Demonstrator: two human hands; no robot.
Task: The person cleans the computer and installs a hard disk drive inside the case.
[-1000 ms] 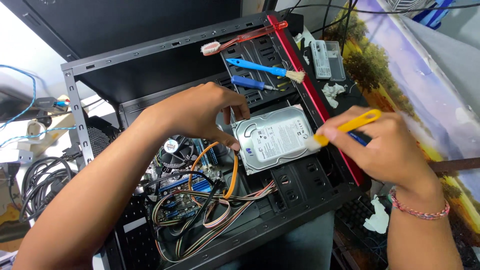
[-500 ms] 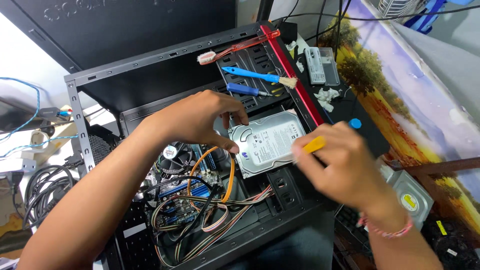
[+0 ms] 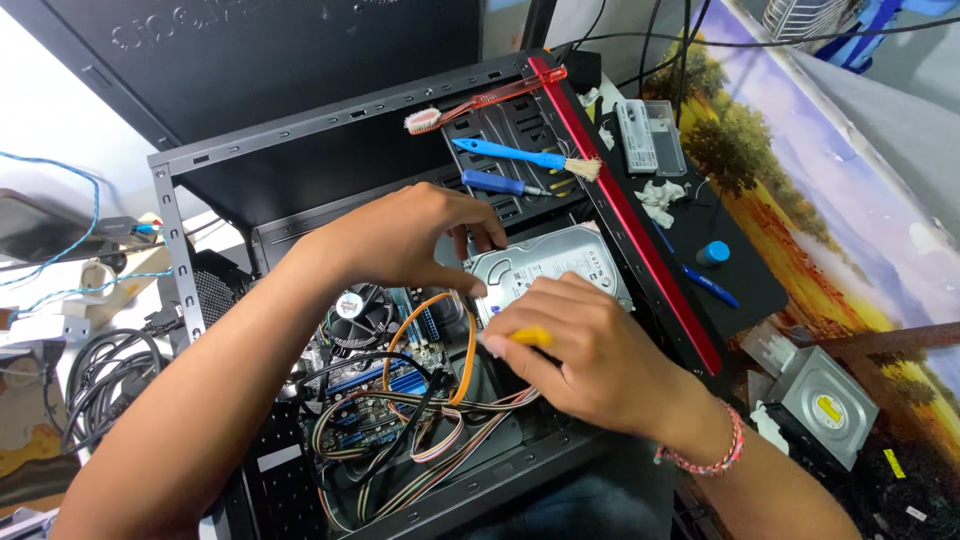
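Left hand (image 3: 400, 240) pinches the silver drive (image 3: 550, 275) at frame centre, steadying it over the open case (image 3: 620, 200), while right hand (image 3: 590, 350) curls tight around a yellow brush (image 3: 525, 337), bristles at the drive's lower-left corner.

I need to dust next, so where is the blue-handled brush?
The blue-handled brush lies at the top centre of the head view, on the case's drive bay, between the red toothbrush and a blue screwdriver.

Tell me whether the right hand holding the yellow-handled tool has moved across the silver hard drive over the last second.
Yes. The right hand has moved leftward, from the case's red edge strip to the silver hard drive's left end.
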